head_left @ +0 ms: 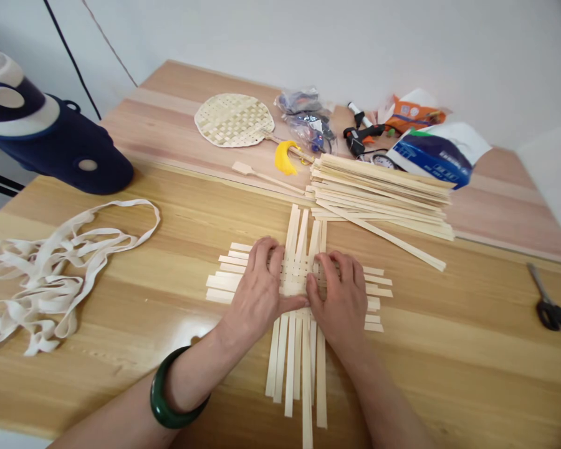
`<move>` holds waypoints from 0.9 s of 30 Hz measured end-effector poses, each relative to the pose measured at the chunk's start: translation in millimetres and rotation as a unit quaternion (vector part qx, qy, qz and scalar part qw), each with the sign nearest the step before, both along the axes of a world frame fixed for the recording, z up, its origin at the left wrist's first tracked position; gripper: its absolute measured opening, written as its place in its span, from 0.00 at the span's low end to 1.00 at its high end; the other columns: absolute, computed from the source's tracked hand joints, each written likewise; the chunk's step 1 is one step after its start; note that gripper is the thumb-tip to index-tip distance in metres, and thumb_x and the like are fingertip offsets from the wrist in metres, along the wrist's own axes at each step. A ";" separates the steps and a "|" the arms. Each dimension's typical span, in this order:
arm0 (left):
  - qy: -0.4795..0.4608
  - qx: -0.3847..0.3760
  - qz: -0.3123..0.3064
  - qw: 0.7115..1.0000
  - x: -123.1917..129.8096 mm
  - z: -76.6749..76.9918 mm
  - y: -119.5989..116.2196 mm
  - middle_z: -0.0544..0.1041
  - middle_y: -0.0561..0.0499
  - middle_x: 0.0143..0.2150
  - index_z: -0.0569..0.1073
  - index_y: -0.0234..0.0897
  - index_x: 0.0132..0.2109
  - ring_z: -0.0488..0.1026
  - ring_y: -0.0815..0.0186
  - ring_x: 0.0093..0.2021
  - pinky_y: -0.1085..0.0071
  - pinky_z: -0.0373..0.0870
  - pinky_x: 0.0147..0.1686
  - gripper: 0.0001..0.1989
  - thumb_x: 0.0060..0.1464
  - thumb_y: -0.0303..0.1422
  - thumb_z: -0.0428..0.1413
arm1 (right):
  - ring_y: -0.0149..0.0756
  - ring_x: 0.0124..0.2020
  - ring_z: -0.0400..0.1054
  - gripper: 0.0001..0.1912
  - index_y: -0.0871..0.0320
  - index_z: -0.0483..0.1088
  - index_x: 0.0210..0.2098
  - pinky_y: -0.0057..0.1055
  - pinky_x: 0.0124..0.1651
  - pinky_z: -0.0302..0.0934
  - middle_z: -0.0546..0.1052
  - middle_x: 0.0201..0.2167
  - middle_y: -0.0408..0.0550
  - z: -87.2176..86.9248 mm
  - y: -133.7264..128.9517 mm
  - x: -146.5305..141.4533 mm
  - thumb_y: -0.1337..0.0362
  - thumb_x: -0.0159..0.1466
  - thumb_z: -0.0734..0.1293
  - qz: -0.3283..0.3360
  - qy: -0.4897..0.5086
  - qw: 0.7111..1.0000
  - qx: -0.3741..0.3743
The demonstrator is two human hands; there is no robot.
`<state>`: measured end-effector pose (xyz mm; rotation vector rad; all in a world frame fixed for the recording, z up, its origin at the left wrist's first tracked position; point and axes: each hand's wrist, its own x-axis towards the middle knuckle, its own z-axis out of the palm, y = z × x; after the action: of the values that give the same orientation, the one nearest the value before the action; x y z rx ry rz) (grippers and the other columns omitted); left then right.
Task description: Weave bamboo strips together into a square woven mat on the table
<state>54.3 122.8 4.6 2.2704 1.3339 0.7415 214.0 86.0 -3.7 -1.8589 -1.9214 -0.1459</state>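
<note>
A half-woven mat of pale bamboo strips (293, 284) lies flat on the table, its strip ends fanning out on all four sides. My left hand (260, 284) rests on the left part of the weave, fingers curled over the crosswise strips and thumb stretched toward the middle. On the right part, my right hand (339, 293) has its fingers bent and its thumb near the left thumb, holding the weave at its edge. Both hands cover portions of the mat, so the strips beneath them are hidden. A green bangle (166, 390) circles my left wrist.
Behind the mat lies a stack of loose bamboo strips (378, 193). Farther back are a round woven fan (234, 120), a yellow tassel (285, 158), plastic bags (308, 115), a glue gun (359, 138) and a blue package (430, 158). White ribbon (86, 280) sits left, scissors (549, 308) right.
</note>
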 end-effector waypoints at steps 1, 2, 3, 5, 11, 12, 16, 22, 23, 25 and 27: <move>-0.002 -0.001 0.000 1.000 0.0 -0.4 -0.2 0.61 0.35 0.57 0.58 0.34 0.56 0.61 0.43 0.62 0.47 0.66 0.59 0.46 0.33 0.36 0.75 | 0.49 0.53 0.62 0.15 0.60 0.70 0.51 0.50 0.55 0.63 0.71 0.49 0.57 0.2 -0.1 -0.2 0.63 0.66 0.62 -0.001 0.001 1.000 0.000; -0.004 -0.002 0.000 1.000 0.0 -0.8 -0.4 0.61 0.35 0.57 0.58 0.34 0.56 0.60 0.43 0.62 0.48 0.66 0.60 0.46 0.33 0.36 0.75 | 0.49 0.52 0.62 0.15 0.60 0.70 0.50 0.50 0.55 0.63 0.71 0.48 0.57 0.4 -0.1 -0.4 0.63 0.66 0.62 -0.001 0.002 1.000 -0.001; -0.006 -0.001 -0.001 1.000 0.0 -1.2 -0.5 0.61 0.34 0.57 0.58 0.34 0.56 0.60 0.42 0.63 0.48 0.66 0.60 0.46 0.34 0.36 0.74 | 0.49 0.52 0.62 0.15 0.60 0.70 0.50 0.50 0.55 0.63 0.71 0.48 0.57 0.6 -0.1 -0.5 0.63 0.66 0.62 0.000 0.003 1.000 0.000; -0.007 0.003 -0.004 1.000 0.0 -1.6 -0.6 0.61 0.35 0.57 0.58 0.35 0.56 0.59 0.42 0.64 0.47 0.66 0.60 0.44 0.36 0.36 0.74 | 0.48 0.52 0.62 0.15 0.60 0.70 0.50 0.50 0.55 0.63 0.71 0.48 0.56 0.6 -0.2 -0.9 0.64 0.66 0.62 0.000 0.006 1.000 0.004; 0.011 0.015 -0.010 1.000 0.0 -2.7 -0.7 0.60 0.33 0.59 0.56 0.35 0.57 0.56 0.40 0.66 0.44 0.65 0.61 0.44 0.38 0.36 0.73 | 0.48 0.52 0.62 0.14 0.61 0.70 0.49 0.49 0.55 0.64 0.72 0.46 0.56 -1.0 -0.2 -0.9 0.64 0.65 0.63 0.002 0.007 1.000 0.022; 0.013 0.017 -0.010 1.000 0.0 -3.1 -0.7 0.60 0.33 0.59 0.55 0.35 0.57 0.56 0.40 0.66 0.44 0.64 0.61 0.45 0.38 0.36 0.73 | 0.48 0.52 0.62 0.14 0.60 0.70 0.49 0.49 0.55 0.64 0.72 0.46 0.56 -1.1 -0.2 -0.8 0.64 0.65 0.63 0.001 0.010 1.000 0.024; 0.010 0.020 -0.011 1.000 0.2 -4.1 -0.7 0.60 0.33 0.59 0.54 0.35 0.59 0.57 0.40 0.66 0.43 0.65 0.61 0.46 0.39 0.37 0.73 | 0.47 0.51 0.62 0.13 0.59 0.70 0.48 0.49 0.55 0.64 0.72 0.45 0.55 -0.6 0.0 -0.7 0.65 0.65 0.63 0.000 0.021 0.999 0.028; 0.007 0.013 -0.014 1.000 -0.3 -2.7 -0.7 0.60 0.34 0.58 0.56 0.35 0.57 0.57 0.40 0.65 0.44 0.65 0.61 0.45 0.38 0.37 0.73 | 0.47 0.50 0.63 0.13 0.60 0.71 0.47 0.47 0.54 0.64 0.72 0.45 0.55 -0.1 -0.1 -0.7 0.65 0.64 0.64 -0.002 0.017 0.999 0.027; 0.006 0.010 -0.015 1.000 -0.5 -2.5 -0.6 0.59 0.34 0.59 0.56 0.35 0.57 0.57 0.40 0.66 0.43 0.64 0.61 0.45 0.38 0.37 0.73 | 0.47 0.50 0.63 0.13 0.59 0.71 0.47 0.47 0.54 0.64 0.72 0.45 0.55 -0.2 0.0 -0.7 0.65 0.64 0.64 -0.001 0.017 0.999 0.027; 0.005 0.005 -0.016 1.000 -0.7 -2.1 -0.7 0.59 0.34 0.59 0.56 0.36 0.57 0.56 0.40 0.66 0.43 0.64 0.61 0.45 0.38 0.36 0.73 | 0.47 0.50 0.63 0.12 0.59 0.70 0.47 0.47 0.53 0.64 0.72 0.45 0.54 -0.4 0.1 -0.6 0.65 0.64 0.63 0.000 0.017 0.999 0.030; 0.004 0.006 -0.019 1.000 -0.7 -2.1 -0.9 0.59 0.33 0.59 0.56 0.35 0.56 0.55 0.39 0.67 0.43 0.64 0.62 0.44 0.38 0.36 0.73 | 0.47 0.50 0.63 0.12 0.59 0.70 0.47 0.47 0.53 0.64 0.72 0.44 0.54 -0.3 0.1 -0.7 0.65 0.64 0.63 -0.002 0.017 0.999 0.033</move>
<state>53.5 122.0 2.5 2.3028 1.2900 0.7300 213.2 86.1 -4.1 -1.8098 -1.8681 -0.1765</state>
